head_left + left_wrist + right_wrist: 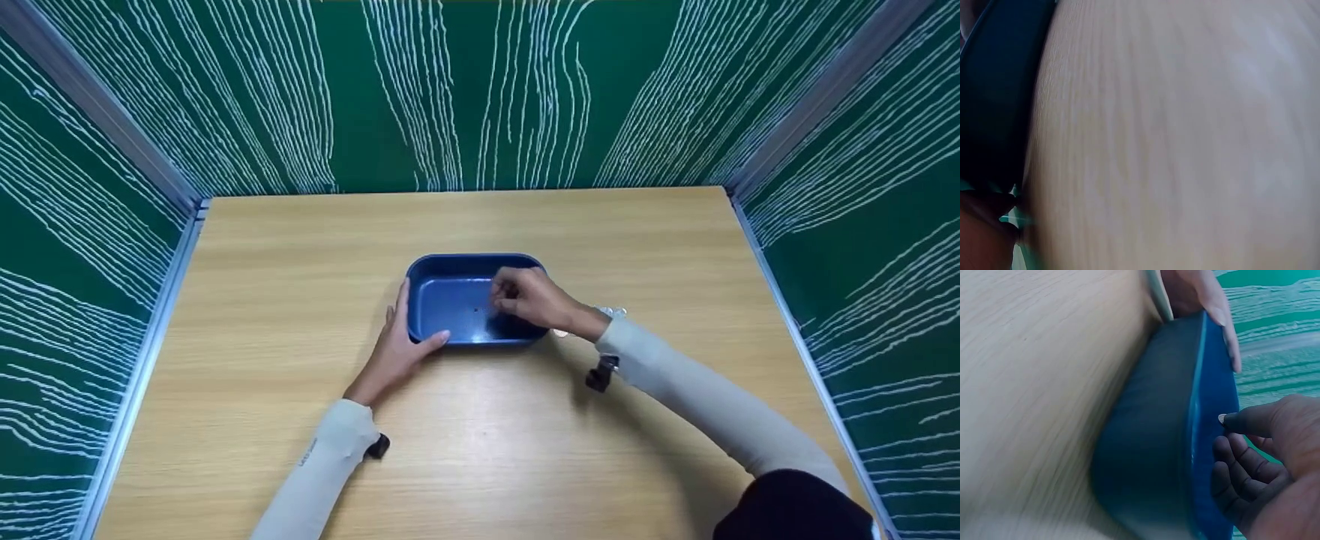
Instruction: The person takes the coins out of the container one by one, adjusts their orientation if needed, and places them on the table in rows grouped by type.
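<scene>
Head view shows the dark blue rectangular plastic tray (pixel 450 300) sitting near the middle of the light wooden surface (pixel 300 240), with green panels streaked with white lines (pixel 465 90) walling in three sides. My left hand (pixel 394 349) rests flat against the tray's left end, fingers straight along its wall and the thumb lying along the near rim, pressing rather than gripping. My right hand (pixel 529 296) hovers over the tray's right half with its fingers curled inward toward the thumb; whether they pinch anything I cannot tell. A tiny dark speck (pixel 475 308) lies on the tray floor just beside those fingertips. From the right wrist, my curled fingers (pixel 1235 461) sit just past the tray's rim, and my left fingers hug the far end.
</scene>
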Motion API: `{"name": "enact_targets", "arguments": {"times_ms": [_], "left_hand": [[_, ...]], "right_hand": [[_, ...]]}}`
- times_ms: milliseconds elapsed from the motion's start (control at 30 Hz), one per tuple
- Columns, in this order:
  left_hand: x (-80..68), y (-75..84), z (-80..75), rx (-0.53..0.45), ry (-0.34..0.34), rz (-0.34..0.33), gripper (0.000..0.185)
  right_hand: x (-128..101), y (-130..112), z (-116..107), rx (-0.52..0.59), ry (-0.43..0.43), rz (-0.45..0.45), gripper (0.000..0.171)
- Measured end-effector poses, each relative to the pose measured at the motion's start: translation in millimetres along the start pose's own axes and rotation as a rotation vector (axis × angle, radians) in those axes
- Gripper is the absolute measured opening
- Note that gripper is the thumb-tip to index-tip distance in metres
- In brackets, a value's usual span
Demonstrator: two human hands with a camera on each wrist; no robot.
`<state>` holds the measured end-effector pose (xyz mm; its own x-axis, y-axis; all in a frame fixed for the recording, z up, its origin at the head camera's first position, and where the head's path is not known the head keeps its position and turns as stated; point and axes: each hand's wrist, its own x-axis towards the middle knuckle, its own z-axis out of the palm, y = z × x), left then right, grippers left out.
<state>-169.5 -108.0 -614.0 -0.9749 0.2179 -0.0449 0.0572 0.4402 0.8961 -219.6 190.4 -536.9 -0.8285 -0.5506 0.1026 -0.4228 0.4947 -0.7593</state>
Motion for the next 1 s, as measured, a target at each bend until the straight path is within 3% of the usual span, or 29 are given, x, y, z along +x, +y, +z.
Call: {"name": "enact_targets", "arguments": {"times_ms": [233, 567, 1000], "left_hand": [[-1.1, -0.3, 0.6, -0.004, -0.004, -0.004, 0.121], [-1.8, -0.9, 0.5, -0.009, -0.007, 0.002, 0.119], [0.5, -0.9, 0.2, 0.001, 0.003, 0.023, 0.12]], "right_hand": [[-26.6, 6.1, -19.4, 0.076, 0.075, 0.099, 0.008], [-55.5, 16.3, -40.1, 0.088, 0.191, 0.176, 0.009], [-98.7, 43.4, -56.5, 0.093, 0.275, 0.263, 0.008]]}}
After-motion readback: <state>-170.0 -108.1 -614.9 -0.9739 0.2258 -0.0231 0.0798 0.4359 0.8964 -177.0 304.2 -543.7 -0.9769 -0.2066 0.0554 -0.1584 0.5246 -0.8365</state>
